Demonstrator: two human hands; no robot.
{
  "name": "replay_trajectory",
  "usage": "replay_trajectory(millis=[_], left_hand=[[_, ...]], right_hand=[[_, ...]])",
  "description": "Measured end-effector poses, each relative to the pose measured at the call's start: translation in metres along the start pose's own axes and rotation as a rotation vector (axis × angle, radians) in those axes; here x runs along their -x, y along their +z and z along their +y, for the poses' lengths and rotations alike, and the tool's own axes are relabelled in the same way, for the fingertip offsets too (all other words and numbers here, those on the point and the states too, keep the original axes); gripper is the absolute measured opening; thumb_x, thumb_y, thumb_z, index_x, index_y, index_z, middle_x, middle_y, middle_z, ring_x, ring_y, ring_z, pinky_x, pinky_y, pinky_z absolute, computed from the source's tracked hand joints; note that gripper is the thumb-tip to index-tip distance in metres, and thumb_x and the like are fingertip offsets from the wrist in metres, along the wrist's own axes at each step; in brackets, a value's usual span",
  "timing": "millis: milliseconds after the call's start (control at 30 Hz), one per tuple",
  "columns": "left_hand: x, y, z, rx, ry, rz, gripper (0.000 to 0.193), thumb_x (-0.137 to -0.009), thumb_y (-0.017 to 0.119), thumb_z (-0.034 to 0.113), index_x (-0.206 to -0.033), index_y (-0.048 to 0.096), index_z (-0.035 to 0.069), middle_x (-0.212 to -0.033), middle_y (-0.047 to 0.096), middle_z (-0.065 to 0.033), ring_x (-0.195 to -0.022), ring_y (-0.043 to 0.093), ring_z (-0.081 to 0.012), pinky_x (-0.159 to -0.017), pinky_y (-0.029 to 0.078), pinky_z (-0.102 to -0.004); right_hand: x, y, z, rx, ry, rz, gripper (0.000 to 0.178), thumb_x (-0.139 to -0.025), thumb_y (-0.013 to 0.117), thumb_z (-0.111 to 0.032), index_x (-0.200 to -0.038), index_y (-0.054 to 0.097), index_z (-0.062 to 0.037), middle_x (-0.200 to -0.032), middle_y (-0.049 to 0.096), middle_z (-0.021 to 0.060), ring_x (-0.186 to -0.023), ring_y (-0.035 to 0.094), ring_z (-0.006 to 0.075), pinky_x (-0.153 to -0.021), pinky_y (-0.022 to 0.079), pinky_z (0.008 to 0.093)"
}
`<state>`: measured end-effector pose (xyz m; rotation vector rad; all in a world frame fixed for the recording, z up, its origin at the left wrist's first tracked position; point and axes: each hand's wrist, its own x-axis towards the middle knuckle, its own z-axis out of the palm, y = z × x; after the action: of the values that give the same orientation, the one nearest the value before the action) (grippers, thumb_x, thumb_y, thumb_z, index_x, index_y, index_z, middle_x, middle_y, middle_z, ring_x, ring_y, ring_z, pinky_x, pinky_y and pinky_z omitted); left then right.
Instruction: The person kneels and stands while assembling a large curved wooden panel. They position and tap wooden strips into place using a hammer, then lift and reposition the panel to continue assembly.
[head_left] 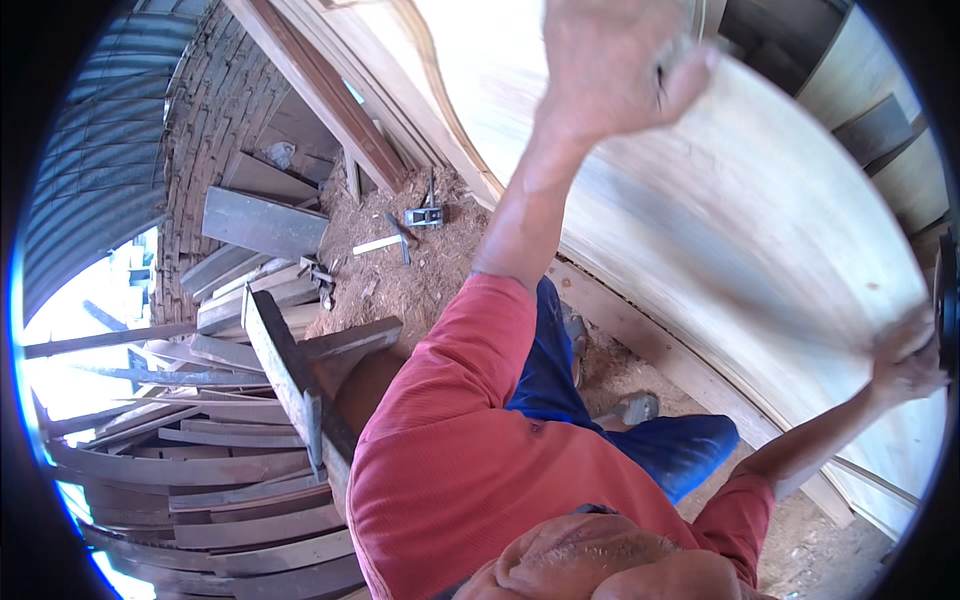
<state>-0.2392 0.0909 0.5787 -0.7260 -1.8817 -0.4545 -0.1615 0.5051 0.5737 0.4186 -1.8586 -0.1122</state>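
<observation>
A broad, pale wooden panel with one curved edge stretches across the upper right, in front of me. My left hand is over its upper part, back of the hand showing. The thumb is bent in toward the fingers, and a small grey and dark bit shows beside it; what it is, I cannot make out. My right hand reaches to the panel's far right end, beside a dark shape at the picture's rim. Motion smears that hand, and its fingers do not show clearly.
A hammer and a metal hand plane lie on shavings left of the panel. Stacked boards fill the lower left, with a trestle-like timber close to my left side. A brick wall stands behind.
</observation>
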Motion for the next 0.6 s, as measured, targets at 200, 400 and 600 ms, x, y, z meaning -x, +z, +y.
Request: replay_trajectory(millis=[200, 400, 600], left_hand=[[-0.026, -0.042, 0.006, -0.051, -0.139, -0.285, 0.036, -0.092, 0.069, 0.042, -0.070, 0.061, 0.015, -0.063, 0.055, -0.0008, -0.066, 0.054, -0.0180, -0.069, 0.034, -0.0394], [-0.048, -0.066, 0.031, 0.000, -0.329, -0.568, 0.028, -0.084, 0.078, 0.041, -0.095, 0.069, 0.018, -0.101, 0.065, -0.0057, -0.094, 0.058, -0.0265, -0.086, 0.037, -0.0424], [-0.001, -0.151, 0.153, 0.199, -0.470, -0.546, 0.053, -0.087, 0.072, 0.039, -0.129, 0.060, 0.008, -0.130, 0.056, -0.0184, -0.118, 0.052, -0.0395, -0.100, 0.039, -0.0557]], right_hand=[[-0.006, -0.022, -0.003, -0.093, 0.221, -0.351, 0.042, -0.107, 0.048, -0.042, -0.082, 0.069, -0.0162, -0.069, 0.063, 0.0042, -0.061, 0.061, 0.0258, -0.055, 0.042, 0.0428], [-0.031, -0.050, -0.003, -0.114, 0.231, -0.660, 0.024, -0.102, 0.057, -0.035, -0.101, 0.069, -0.0138, -0.096, 0.072, 0.0061, -0.088, 0.066, 0.0321, -0.072, 0.048, 0.0477], [-0.065, -0.072, -0.001, -0.200, 0.274, -0.982, 0.025, -0.098, 0.061, -0.030, -0.116, 0.063, -0.0130, -0.113, 0.070, 0.0116, -0.107, 0.065, 0.0356, -0.087, 0.050, 0.0568]])
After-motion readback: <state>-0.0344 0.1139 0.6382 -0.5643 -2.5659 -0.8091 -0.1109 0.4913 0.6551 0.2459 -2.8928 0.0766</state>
